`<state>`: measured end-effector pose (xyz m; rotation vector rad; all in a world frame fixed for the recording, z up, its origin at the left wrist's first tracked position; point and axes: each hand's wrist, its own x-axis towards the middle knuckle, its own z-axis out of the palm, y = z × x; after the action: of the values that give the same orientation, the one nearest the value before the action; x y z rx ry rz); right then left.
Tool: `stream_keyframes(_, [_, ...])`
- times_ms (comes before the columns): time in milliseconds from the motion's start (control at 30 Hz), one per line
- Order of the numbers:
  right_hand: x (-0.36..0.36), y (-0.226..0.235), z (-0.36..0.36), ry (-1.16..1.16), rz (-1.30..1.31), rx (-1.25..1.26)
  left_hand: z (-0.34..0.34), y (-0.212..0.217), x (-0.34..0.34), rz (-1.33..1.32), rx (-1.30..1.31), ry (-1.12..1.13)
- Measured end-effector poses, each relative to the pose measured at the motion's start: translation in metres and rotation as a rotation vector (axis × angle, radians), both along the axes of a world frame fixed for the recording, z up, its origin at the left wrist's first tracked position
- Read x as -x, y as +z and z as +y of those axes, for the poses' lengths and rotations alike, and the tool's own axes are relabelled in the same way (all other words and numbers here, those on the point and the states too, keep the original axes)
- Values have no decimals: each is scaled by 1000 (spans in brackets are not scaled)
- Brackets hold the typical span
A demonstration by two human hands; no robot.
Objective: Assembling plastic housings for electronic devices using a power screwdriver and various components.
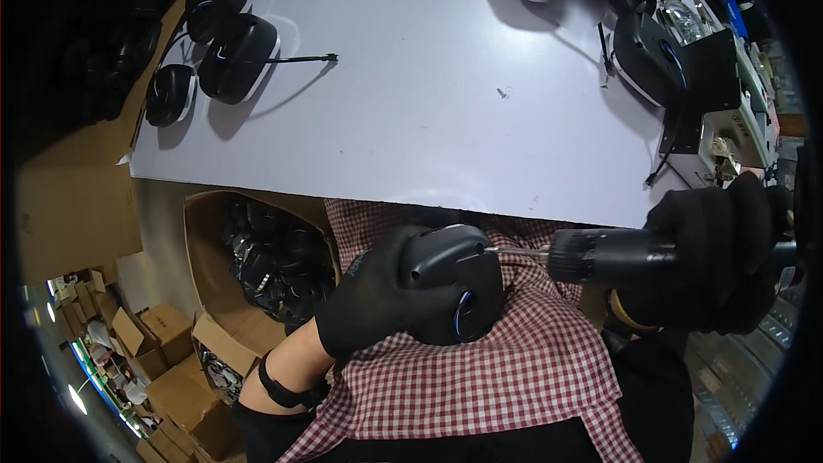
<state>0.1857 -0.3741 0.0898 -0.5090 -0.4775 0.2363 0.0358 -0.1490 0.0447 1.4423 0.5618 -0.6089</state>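
Note:
My left hand (364, 300), in a black glove, is closed around a rounded black plastic housing (480, 287) above my lap. A loop of blue wire shows on the housing's lower part, and a round hole is in its upper face. In my right hand (724, 249), also gloved in black, is a black electric screwdriver (609, 257), held level and pointing left. Its long metal bit meets the housing's right upper edge, where a small screw hole seems to be. The fingers on the screwdriver's far side are partly hidden.
A white table (394, 120) lies ahead. Similar black housings (240, 60) with cables stand on its left, and another housing (647, 56) on its right beside a metal box (741, 133). Small screws (503, 93) lie mid-table. A carton (210, 249) of black parts stands below left.

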Motion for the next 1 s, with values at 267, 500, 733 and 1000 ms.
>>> stream_keyframes(267, [16,1,-2,-2,-64,51,-9,-12,-5,-173,91,-112])
stream_keyframes(500, [27,22,-1,-124,60,98,21,9,-35,10,51,-453])
stream_keyframes(733, [26,4,1,-245,93,-166,-8,4,-45,159,137,-463])
stream_keyframes(1000, [-8,-21,-39,33,-198,-90,-13,-7,-51,156,191,-423])
